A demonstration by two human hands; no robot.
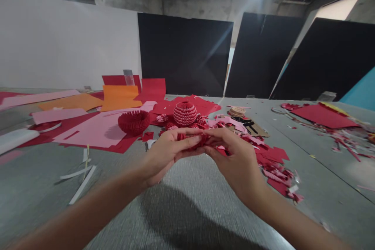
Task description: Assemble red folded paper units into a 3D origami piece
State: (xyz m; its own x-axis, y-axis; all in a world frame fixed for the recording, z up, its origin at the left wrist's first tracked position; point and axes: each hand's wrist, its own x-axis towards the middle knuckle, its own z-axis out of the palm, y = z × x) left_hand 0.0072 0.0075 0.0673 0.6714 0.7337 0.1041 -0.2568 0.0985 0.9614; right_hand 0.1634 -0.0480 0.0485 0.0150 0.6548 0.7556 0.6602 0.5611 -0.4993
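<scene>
Both of my hands meet above the grey table, pinching a small red folded-paper piece between their fingertips. My left hand grips it from the left and my right hand from the right. Just beyond the hands stands a red-and-pink woven paper ball, with a dark red paper bowl to its left. Small red folded units lie around the ball.
Pink, red and orange paper sheets cover the table's left and far side. Red scraps litter the right of my hands, a red sheet lies far right, and white strips lie at the left. Black panels stand behind.
</scene>
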